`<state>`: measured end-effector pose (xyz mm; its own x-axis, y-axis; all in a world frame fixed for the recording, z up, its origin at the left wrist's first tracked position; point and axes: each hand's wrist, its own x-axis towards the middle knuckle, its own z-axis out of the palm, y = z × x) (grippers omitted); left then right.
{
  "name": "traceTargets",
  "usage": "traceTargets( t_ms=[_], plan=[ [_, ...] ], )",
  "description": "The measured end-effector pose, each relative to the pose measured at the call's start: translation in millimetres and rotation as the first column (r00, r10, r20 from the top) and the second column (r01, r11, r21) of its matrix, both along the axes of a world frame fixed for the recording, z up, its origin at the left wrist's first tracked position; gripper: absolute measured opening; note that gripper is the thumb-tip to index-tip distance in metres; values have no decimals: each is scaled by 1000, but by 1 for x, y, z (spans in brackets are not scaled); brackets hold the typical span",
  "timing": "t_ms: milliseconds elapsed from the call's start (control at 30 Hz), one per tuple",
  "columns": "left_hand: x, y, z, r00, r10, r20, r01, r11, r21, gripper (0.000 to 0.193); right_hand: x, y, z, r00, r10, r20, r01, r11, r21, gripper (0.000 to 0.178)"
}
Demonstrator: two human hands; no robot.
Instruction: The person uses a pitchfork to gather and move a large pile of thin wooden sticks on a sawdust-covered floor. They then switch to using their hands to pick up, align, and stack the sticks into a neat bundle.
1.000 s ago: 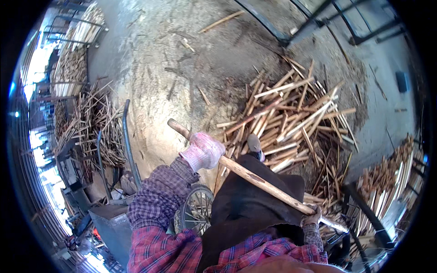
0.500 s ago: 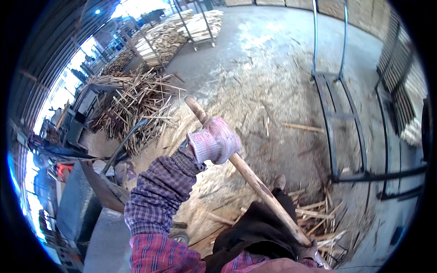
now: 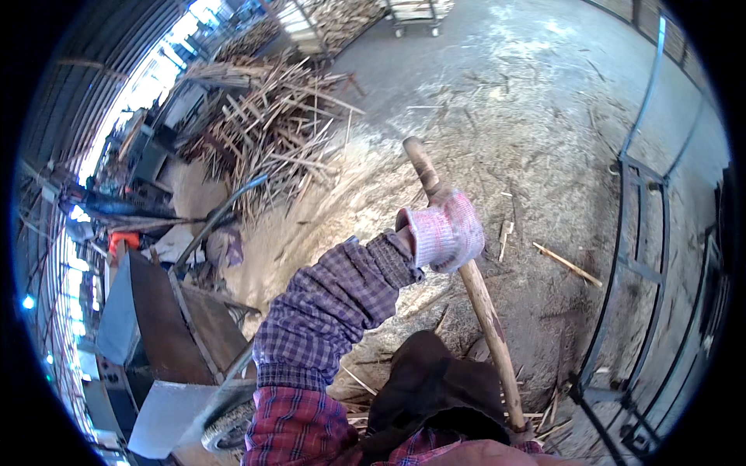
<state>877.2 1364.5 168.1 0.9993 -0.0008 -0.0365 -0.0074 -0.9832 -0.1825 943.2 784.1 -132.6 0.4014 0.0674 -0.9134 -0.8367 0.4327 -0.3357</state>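
Nearest, at the lower edge, are a plaid red shirt [image 3: 299, 423] and a dark apron [image 3: 435, 384] over the person's lap and legs. What little shows of the right hand [image 3: 522, 437] lies at the near end of a wooden pole [image 3: 489, 322] – too small a part to tell how its fingers stand. The pole runs from there, right of the apron, slanting away and a little left to its blunt far end over the floor. The left hand, in a pinkish-white knit glove [image 3: 454, 233], is clamped around the pole toward that far end, well apart from the right; a purple checked sleeve cover [image 3: 326, 311] wraps the forearm behind it.

On the near left stands a metal-bodied cart [image 3: 175, 311] with a spoked wheel [image 3: 227, 431] partly showing under it. A bent bar with a bluish tip [image 3: 252, 182] reaches away past it.

Farther out, sawdust and splinters cover the floor [image 3: 388, 182]. A pale stick [image 3: 569, 264] lies there to the right of the pole, and beyond it a dark metal frame [image 3: 642, 271] with uprights. Far left, a loose heap of thin wood strips [image 3: 272, 128] spreads out – and behind it, stacked lumber [image 3: 342, 19] and a wheeled rack [image 3: 417, 12].
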Motion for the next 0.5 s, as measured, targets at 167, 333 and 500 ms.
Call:
traceTargets(
  t_ms=[167,333,500],
  plan=[
    [4,70,5,997,-45,66,38,993,116,8,28,89,29,976,211,48,-208,976,-62,21],
    [2,165,-47,948,-30,317,229,757,-613,18,38,191,43,900,426,92,-418,903,-100,19],
    [10,258,6,1000,16,3,-15,996,-83,14,40,282,81,691,703,168,-654,707,-269,18]
  ],
)
